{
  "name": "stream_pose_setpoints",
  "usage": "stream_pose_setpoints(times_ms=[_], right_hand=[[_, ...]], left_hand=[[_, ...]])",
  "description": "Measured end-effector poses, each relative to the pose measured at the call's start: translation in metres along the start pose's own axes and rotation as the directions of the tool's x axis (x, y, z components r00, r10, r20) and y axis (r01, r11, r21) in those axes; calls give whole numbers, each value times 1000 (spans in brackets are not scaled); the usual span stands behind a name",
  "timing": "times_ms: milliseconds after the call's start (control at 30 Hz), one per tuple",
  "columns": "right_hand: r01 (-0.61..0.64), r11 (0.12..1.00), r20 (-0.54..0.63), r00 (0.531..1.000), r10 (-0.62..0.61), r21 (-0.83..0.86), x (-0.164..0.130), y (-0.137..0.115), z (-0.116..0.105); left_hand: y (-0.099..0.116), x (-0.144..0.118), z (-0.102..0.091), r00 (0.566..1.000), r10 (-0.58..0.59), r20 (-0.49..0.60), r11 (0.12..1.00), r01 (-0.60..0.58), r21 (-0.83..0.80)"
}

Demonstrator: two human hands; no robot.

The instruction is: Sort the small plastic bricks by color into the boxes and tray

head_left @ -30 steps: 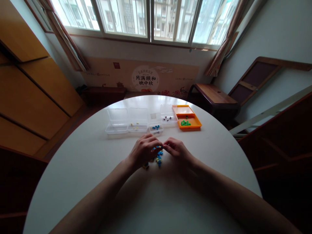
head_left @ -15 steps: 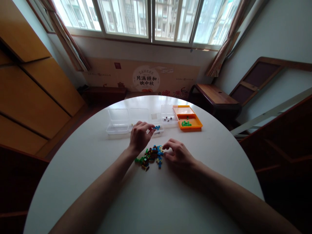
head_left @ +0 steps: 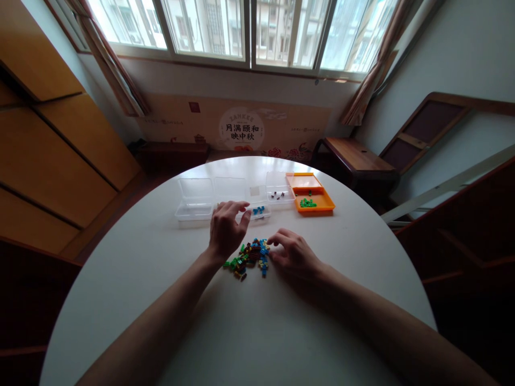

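Grip check: left hand (head_left: pixel 226 230) is hovering with fingers spread, nothing pinched, sitting between the brick pile (head_left: pixel 249 257) and the clear boxes (head_left: pixel 225 201). Right hand (head_left: pixel 293 253) is curling its fingertips (head_left: pixel 273 241) against the pile's right edge; can't tell whether it's actually pinching a brick or just touching.

Pile is lying loose on the white surface (head_left: pixel 249 332), mixed blue, green, brown and yellow, just in front of both hands. Blue bricks are sitting in the small clear box (head_left: pixel 258 210) right by the left fingertips, dark ones in the next box (head_left: pixel 277 195), green ones in the orange tray (head_left: pixel 311 202).

Risks as I'm reading them:
- Left palm is hanging low over the pile's left side; a careless sweep is likely scattering bricks across the surface, maybe toward the round edge.
- Boxes are light and open; a knuckle bump is probably shoving them or tipping sorted bricks back out.
- Bricks are tiny and the light is dim on the near side, so colours are easy to misjudge; brown and dark green going into the wrong box is plausible.
- Right fingertips are pressing into a heap, so a pinch could be flicking neighbours away.
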State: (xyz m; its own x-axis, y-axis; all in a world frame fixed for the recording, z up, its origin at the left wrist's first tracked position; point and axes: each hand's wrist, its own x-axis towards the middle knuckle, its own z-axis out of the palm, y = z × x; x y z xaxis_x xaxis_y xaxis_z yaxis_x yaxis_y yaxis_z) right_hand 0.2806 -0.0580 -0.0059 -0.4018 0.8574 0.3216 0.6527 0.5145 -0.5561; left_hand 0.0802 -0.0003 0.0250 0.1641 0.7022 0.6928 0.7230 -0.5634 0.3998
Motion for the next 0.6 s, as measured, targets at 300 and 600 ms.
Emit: stream_pose_setpoints(times_ms=[300, 600], right_hand=[[151, 985, 6, 989, -151, -81, -1, -3, 5], [223, 965, 19, 975, -223, -138, 0, -2, 3]], left_hand=[[9, -23, -13, 995, 49, 85, 999, -49, -10], [8, -32, -15, 991, 94, 92, 996, -93, -13]])
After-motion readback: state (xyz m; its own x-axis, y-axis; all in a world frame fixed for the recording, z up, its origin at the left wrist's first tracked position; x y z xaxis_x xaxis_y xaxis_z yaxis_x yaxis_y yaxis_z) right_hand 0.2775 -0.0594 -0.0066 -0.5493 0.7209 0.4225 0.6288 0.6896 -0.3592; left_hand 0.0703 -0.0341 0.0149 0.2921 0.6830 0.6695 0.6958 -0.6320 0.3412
